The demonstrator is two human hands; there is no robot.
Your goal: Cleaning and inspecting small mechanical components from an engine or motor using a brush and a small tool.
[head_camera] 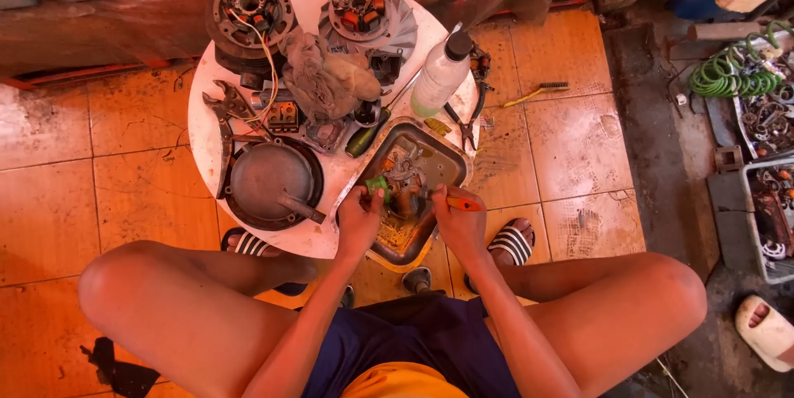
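A dirty metal tray (451, 150) sits at the near edge of a small round white table (203, 129). Over it, my left hand (357, 218) grips a small greasy engine part with a green piece (380, 186). My right hand (460, 218) holds an orange-handled tool (463, 204) against the same part. Both hands are closed around what they hold. The tool's tip is hidden behind the part.
On the table lie a stator (251, 3), a finned flywheel (368, 14), a grey rag (327, 76), a white squeeze bottle (440, 76), pliers (225, 113) and a round dark pan (273, 181). A crate of parts (765, 208) and a green hose (732, 76) are right. My knees flank the table.
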